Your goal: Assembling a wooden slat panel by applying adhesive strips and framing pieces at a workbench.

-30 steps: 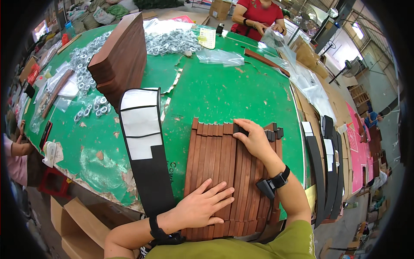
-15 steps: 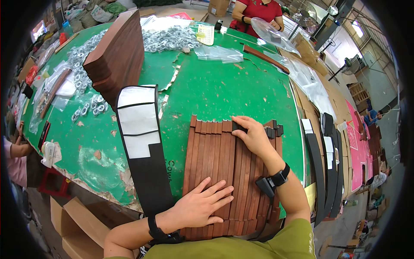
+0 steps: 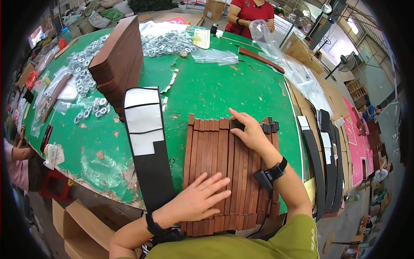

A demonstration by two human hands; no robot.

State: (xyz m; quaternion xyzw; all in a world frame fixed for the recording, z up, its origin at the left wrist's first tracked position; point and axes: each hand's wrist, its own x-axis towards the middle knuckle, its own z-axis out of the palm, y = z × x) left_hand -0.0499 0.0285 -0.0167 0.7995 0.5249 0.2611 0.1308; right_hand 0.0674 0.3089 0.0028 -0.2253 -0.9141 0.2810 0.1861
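Note:
A row of narrow reddish-brown wooden strips stands packed side by side in front of me, their far ends slightly uneven. My left hand lies on the near half of the row, fingers spread and flat. At the far end, my right hand rests beside a black end piece, its thumb apart from its stretched fingers. More black end pieces show to the right of that hand. Left of the row lies a long black strip with white sheets on its far part.
A tall stack of brown curved boards stands at the far left near piled metal rings. Black strips lie along the right edge. An open cardboard box is at lower left. A person in red handles clear plastic across the table.
My right hand's fingers have straightened and lifted from the black end piece. My left hand has shifted slightly on the strips. The whole view has moved a little.

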